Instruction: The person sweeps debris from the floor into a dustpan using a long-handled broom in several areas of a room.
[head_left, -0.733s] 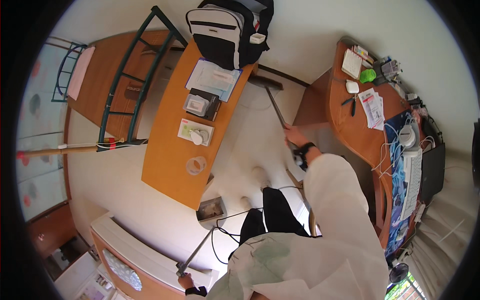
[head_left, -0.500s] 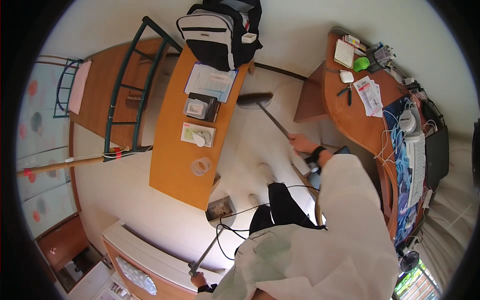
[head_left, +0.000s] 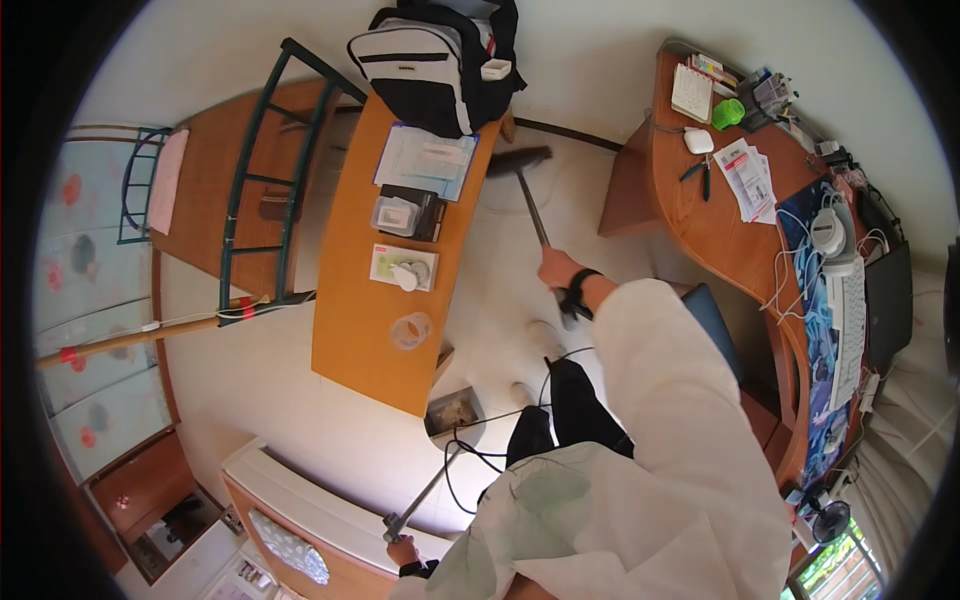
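My right hand [head_left: 560,269] is closed round the long handle of a broom [head_left: 531,207]. The broom's dark head lies on the floor at the far end of the orange-brown table, beside its edge. At the lower left my left hand [head_left: 403,551] grips the top of a long-handled dustpan [head_left: 440,434]. The pan rests on the floor by the table's near corner, with brownish debris inside. A black cable [head_left: 447,478] hangs in loops across the dustpan's handle and past my legs.
The table [head_left: 370,345] carries a backpack [head_left: 415,85], papers, small boxes and a roll of clear tape [head_left: 410,330]. To the right stands a curved desk [head_left: 690,225] with a keyboard [head_left: 848,330] and a blue chair [head_left: 710,325]. A bunk-bed ladder [head_left: 240,210] is at left.
My right hand has moved left and a little forward, and the broom head has gone farther along the table's edge. My left hand still holds the dustpan in about the same place.
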